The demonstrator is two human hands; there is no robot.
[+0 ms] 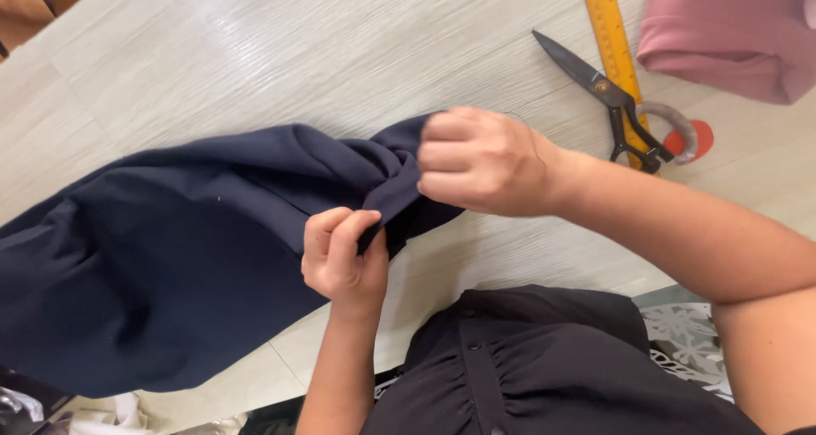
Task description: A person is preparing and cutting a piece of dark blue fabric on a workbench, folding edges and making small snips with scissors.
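Note:
A large piece of dark navy fabric (161, 248) lies across the pale wooden table (280, 52), bunched into folds at its right end. My right hand (480, 159) is a closed fist gripping that bunched end. Just below it, my left hand (344, 252) pinches the fabric's edge between thumb and fingers. The two hands are close together, a few centimetres apart, on the same gathered part of the cloth.
Black-bladed scissors (608, 95) lie at the upper right across a yellow ruler (614, 44). A small red round object (693, 137) sits by the scissor handles. Folded pink fabric (731, 27) fills the top right corner. My dark shirt (527, 367) is at the bottom.

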